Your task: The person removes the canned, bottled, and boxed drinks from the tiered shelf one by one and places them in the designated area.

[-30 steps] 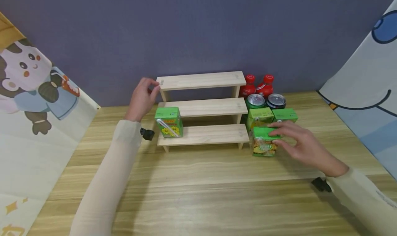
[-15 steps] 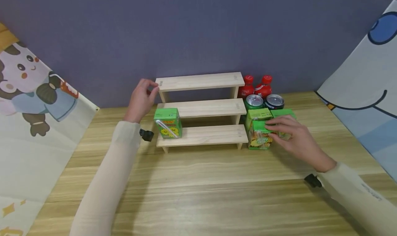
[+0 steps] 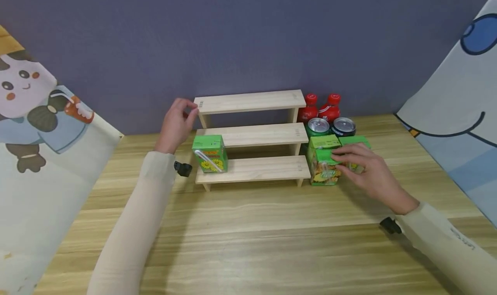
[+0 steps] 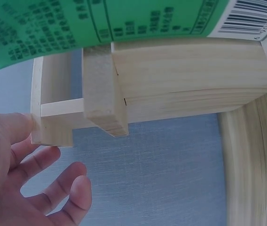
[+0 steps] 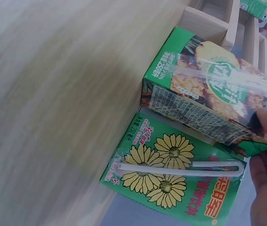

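Observation:
My left hand [image 3: 175,124] pinches the left end of the top board of a three-step wooden shelf [image 3: 254,135]; in the left wrist view the thumb and index finger [image 4: 23,153] meet that board's end. A green juice box with yellow flowers [image 3: 210,153] stands at the left of the lowest step. Right of the shelf, my right hand [image 3: 372,174] grips the upper part of a pineapple juice box [image 5: 218,89], upright on the table. It stands in front of a lighter green carton [image 3: 324,141]. Beside it is another flowered juice box [image 5: 171,174].
Behind the cartons are two drink cans [image 3: 343,126] and two red bottles [image 3: 330,109], close to the shelf's right side. A dark wall [image 3: 248,36] rises behind the wooden table [image 3: 248,239]. Printed cartoon panels [image 3: 458,83] flank it on both sides.
My right hand has pushed the pineapple juice box back and slightly left, up against the lighter green carton. My left hand keeps its hold on the shelf.

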### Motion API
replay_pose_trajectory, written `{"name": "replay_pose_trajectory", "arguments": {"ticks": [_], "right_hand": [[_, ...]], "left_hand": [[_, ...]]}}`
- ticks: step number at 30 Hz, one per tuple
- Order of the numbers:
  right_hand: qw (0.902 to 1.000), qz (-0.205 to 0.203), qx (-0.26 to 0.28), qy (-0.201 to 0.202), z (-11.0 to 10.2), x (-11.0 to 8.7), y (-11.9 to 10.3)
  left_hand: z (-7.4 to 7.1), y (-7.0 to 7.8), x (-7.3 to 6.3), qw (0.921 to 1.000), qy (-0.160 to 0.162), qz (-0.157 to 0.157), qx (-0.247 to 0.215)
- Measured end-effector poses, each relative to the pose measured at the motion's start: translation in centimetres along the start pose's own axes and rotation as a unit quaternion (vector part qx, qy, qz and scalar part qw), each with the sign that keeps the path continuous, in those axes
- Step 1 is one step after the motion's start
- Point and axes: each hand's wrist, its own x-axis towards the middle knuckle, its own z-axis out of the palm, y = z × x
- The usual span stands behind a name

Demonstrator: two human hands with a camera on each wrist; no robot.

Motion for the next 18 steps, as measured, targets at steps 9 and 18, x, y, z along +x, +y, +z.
{"name": "replay_pose_trajectory", "arguments": {"ticks": [9, 18], "right_hand": [[0.9997, 0.010, -0.019, -0.011, 0.08, -0.06, 0.01], [0.9999, 0.005, -0.002, -0.010, 0.14, 0.00, 0.19]], "left_hand": [[0.13, -0.07, 0.02, 0.9999, -0.006, -0.007, -0.005], [0.14, -0.11, 0.15, 1.0000, -0.003, -0.005, -0.005]]}}
